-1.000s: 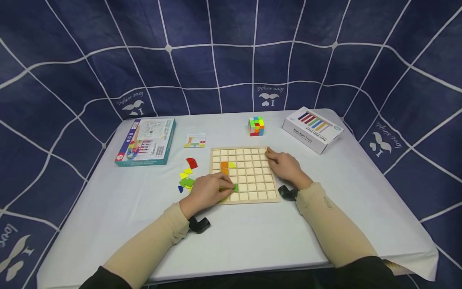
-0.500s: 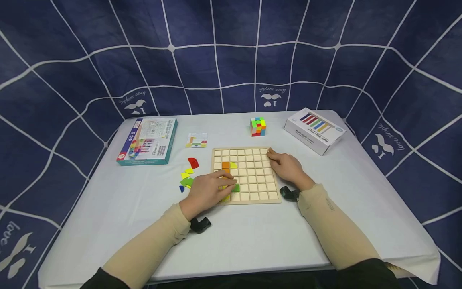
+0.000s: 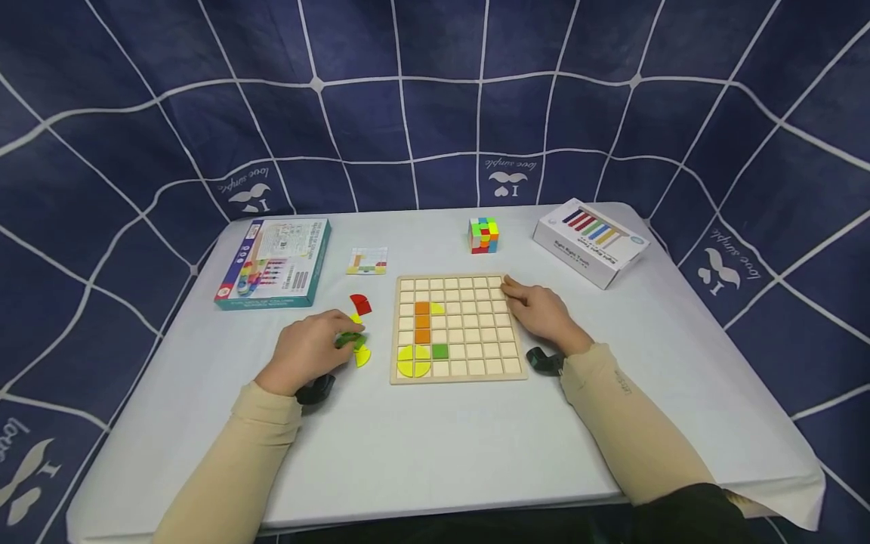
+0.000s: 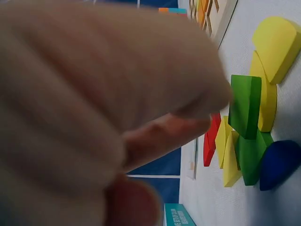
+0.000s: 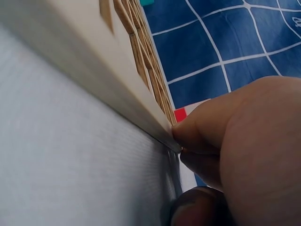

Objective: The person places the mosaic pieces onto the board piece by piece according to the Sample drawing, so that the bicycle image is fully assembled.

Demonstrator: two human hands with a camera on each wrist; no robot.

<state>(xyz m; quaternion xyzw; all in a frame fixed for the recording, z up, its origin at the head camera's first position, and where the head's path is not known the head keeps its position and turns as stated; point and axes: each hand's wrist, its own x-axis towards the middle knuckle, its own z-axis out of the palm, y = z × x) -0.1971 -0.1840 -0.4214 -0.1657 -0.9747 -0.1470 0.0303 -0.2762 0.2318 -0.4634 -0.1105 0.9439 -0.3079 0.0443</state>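
My left hand (image 3: pixel 309 351) is over the loose tiles left of the wooden grid board (image 3: pixel 478 379). Its thumb and finger pinch a green tile (image 4: pixel 245 106), which leans on the pile. Beside it lie another green tile (image 4: pixel 249 157), yellow tiles (image 4: pixel 277 44), red tiles (image 3: pixel 361 304) and a blue tile (image 4: pixel 281 164); the hand hides the blue one in the head view. My right hand (image 3: pixel 544 317) grips the board's right edge near the far corner. Set in the grid are orange squares (image 3: pixel 422 322), a small yellow piece (image 3: pixel 437 308), yellow quarter pieces forming a circle (image 3: pixel 414 361) and a green square (image 3: pixel 440 351).
A pattern card (image 3: pixel 368 261) lies behind the loose tiles. At the far left is a flat teal-edged box (image 3: pixel 275 263). A puzzle cube (image 3: pixel 483 236) stands behind the board, and a white box (image 3: pixel 590 243) sits at the far right.
My left hand has moved left from the board to the loose tiles and taken hold of a green one. The green square stays behind in the grid. My right hand keeps its place.
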